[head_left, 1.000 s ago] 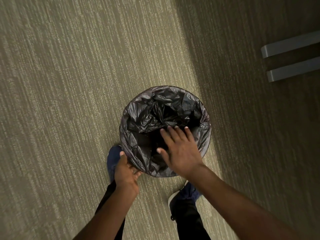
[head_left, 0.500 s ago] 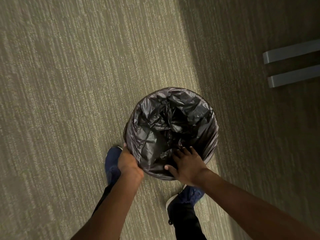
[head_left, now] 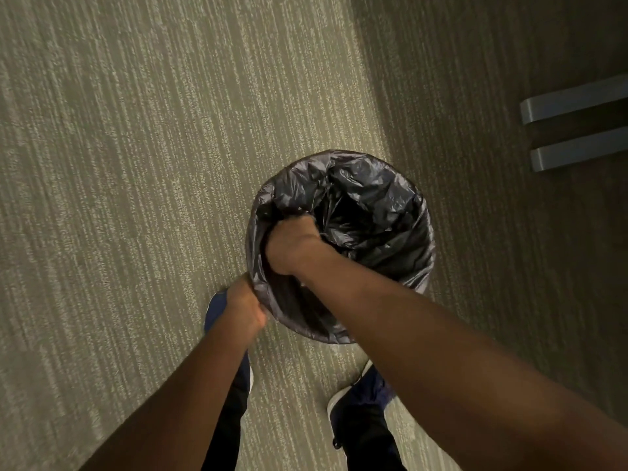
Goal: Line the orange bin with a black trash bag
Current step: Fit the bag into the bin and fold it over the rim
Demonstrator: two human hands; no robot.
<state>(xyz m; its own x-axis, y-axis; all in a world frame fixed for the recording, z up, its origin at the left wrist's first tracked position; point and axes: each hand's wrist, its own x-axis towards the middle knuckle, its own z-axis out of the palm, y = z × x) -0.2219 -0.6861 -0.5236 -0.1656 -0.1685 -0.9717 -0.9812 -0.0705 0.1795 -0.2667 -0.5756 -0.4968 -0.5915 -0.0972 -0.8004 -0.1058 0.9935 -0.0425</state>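
Observation:
A round bin stands on the carpet, wholly covered by a crumpled black trash bag [head_left: 384, 205] that drapes over its rim; no orange shows. My right hand [head_left: 294, 244] is pushed down inside the bag on its left side, with the fingers curled and hidden in the plastic. My left hand [head_left: 244, 305] grips the bag-covered rim at the bin's near left edge.
Striped beige carpet [head_left: 136, 164] surrounds the bin. My two blue shoes [head_left: 360, 399] stand just below it. Two grey metal bars [head_left: 577, 127] lie at the right edge, in shadow.
My right hand has moved from the near rim down into the bag's left side and curled. The left hand keeps its hold on the rim.

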